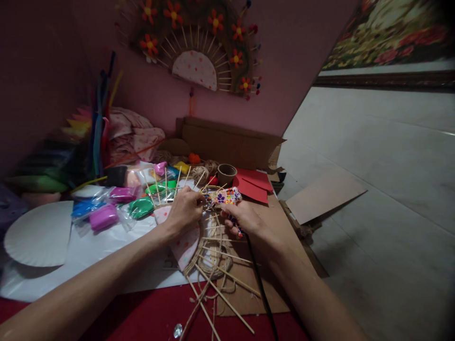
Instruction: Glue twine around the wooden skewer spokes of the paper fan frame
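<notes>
My left hand is closed, pinching jute twine against a half-round craft piece made of wooden skewers, woven twine and a dotted pink centre. My right hand is closed round a glue gun with a flowered pattern, its tip pointing at the spot by my left fingers. The gun's black cord runs toward me across a sheet of cardboard. Loose skewers fan out from the piece toward me.
Bags of coloured clay lie on white plastic to the left, beside a half paper plate. Red paper, a small brown cup, twine and a cardboard box sit behind. A finished flowered fan hangs on the pink wall. White floor tiles lie to the right.
</notes>
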The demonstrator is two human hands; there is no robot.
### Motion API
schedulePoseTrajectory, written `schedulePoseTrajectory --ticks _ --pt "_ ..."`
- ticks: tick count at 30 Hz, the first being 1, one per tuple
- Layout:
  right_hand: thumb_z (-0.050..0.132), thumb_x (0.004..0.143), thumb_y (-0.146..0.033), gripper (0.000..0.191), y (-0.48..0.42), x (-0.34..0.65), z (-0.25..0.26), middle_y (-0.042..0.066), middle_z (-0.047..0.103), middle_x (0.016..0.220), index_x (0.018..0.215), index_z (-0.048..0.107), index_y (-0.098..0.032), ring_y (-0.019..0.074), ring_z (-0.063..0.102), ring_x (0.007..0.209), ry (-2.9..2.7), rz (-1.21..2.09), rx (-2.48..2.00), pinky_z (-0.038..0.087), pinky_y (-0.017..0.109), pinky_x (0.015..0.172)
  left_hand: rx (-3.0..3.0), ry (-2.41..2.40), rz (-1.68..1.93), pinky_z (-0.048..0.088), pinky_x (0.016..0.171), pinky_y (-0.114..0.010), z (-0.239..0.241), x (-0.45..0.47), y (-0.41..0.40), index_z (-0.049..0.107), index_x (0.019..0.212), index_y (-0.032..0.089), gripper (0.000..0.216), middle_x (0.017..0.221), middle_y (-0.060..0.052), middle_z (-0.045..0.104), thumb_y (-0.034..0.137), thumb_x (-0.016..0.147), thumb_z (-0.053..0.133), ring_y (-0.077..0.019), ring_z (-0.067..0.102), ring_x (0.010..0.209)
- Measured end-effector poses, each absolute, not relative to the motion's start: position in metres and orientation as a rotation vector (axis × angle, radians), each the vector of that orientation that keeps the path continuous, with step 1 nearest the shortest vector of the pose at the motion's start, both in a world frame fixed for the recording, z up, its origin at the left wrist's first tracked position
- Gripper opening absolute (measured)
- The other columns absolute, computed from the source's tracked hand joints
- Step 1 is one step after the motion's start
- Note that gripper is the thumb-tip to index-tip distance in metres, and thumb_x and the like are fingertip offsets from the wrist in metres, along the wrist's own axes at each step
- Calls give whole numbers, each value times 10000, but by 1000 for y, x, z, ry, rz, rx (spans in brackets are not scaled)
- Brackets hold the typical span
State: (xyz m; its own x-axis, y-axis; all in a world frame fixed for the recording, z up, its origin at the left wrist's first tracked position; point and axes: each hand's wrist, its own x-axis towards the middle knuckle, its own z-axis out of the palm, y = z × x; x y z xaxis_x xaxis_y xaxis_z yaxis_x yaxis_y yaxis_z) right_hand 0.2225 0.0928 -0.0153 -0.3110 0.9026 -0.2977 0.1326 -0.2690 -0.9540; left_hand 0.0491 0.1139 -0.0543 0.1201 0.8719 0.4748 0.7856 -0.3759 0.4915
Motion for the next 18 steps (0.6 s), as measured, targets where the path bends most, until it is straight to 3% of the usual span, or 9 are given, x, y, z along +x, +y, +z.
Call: schedulePoseTrajectory --ticks 18 --pt "535 779 -269 209 95 224 -15 -71 431 436 603 462 -182 37 357 311 -1451 1588 -1389 290 154 300 2233 1698 1079 427 668 -316 -53 50 113 720 720 171 183 662 -41 512 93 733 556 -193 510 717"
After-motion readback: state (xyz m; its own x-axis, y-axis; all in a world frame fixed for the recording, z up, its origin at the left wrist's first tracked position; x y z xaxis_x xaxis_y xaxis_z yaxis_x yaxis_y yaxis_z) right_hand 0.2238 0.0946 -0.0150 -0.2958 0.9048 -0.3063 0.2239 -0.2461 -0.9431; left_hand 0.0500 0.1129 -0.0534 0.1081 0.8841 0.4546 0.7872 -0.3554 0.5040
